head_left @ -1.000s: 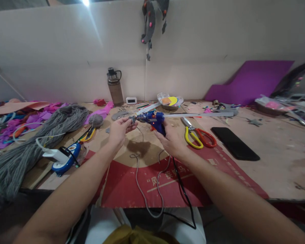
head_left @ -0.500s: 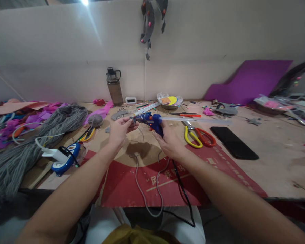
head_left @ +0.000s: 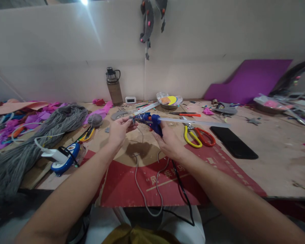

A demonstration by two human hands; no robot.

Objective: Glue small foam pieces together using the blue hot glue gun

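Observation:
My right hand point(head_left: 168, 139) is wrapped round the handle of a blue hot glue gun point(head_left: 155, 122). A long clear glue stick point(head_left: 193, 121) juts out of its back end to the right. The gun's nozzle points left, at a small grey piece point(head_left: 132, 118) pinched between the fingertips of my left hand point(head_left: 120, 130). Fingers partly hide that piece, and I cannot tell whether the nozzle touches it. A grey cord point(head_left: 139, 189) hangs in a loop over the red and brown board point(head_left: 122, 179) below. The gun's black cable point(head_left: 184, 189) drops past the table's front edge.
Red-and-yellow-handled scissors point(head_left: 193, 137) and a black phone point(head_left: 234, 142) lie to the right. On the left are a bundle of grey yarn point(head_left: 56, 125), a blue-and-white power strip point(head_left: 66, 161) and a yellow cutter point(head_left: 87, 134). A bottle point(head_left: 114, 89) stands by the wall.
The glue gun has tilted slightly, so the back end of its glue stick sits lower. My left hand stays in nearly the same place with the grey piece.

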